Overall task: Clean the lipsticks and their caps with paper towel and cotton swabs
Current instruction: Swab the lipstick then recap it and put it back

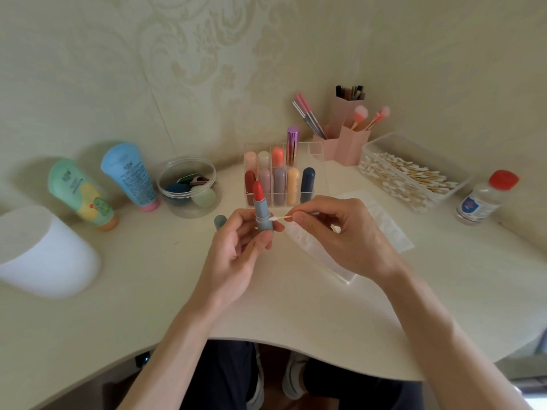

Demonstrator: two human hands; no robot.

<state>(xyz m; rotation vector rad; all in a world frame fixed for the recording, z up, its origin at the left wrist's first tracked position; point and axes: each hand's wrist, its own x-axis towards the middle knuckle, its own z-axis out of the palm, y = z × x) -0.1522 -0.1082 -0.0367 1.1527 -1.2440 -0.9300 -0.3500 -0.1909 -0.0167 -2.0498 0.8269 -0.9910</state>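
Well, off to the left the blue-grey cap stands on the counter, just beside my left hand. That hand pinches the lipstick upright by its lower barrel, raised above the counter. I judge the case light, stiff and a little slick, but the orange-red bullet is soft and would smear or snap, so the hold belongs low on the barrel. My right hand pinches a cotton swab by its stick, the tip touching the barrel's collar. The thin stick will likely bend, so light pressure suits. A paper towel lies beneath that hand, and the swab box sits beyond.
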